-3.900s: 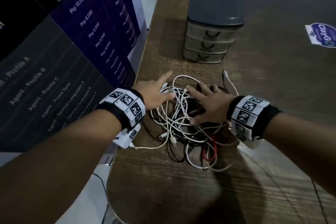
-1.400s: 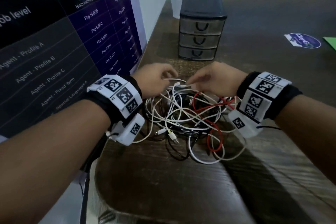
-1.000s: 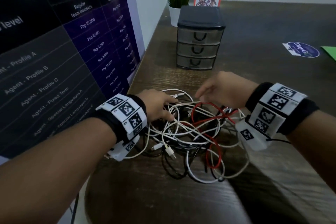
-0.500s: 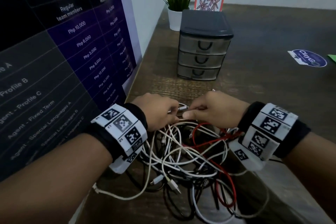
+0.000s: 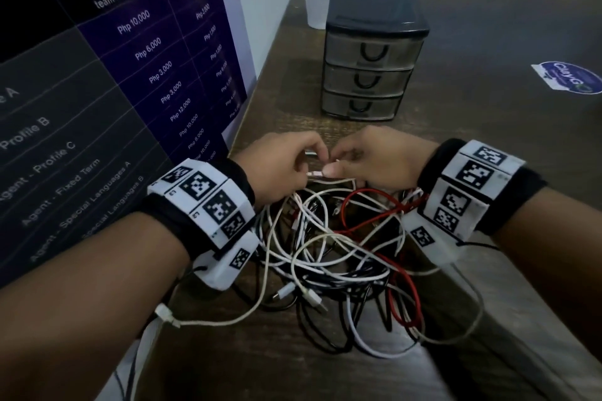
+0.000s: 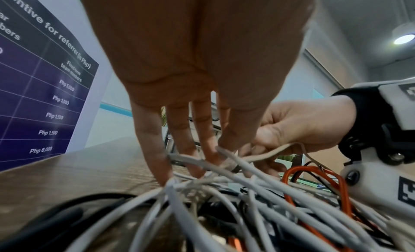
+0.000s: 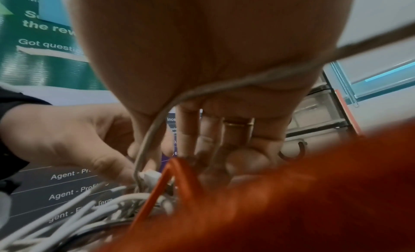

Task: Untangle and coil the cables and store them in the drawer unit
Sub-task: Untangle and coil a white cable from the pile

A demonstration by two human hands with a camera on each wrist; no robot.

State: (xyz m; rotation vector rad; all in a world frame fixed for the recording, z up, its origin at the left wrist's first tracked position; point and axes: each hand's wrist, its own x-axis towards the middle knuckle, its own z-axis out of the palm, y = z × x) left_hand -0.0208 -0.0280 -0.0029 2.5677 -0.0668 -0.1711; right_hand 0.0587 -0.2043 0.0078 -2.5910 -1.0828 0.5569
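1. White cable end: you pinch it between both hands at the centre of the head view, left hand and right hand fingertip to fingertip, both closed narrowly on it.
2. From the pinch, the tangle of cables lies below in the frame, towards you; the held strand runs roughly left to right.
3. The drawer unit stands above the hands, all drawers closed, slightly nearer your right hand.
4. Fingers hide the connector type; the red cable blurs the right wrist view.
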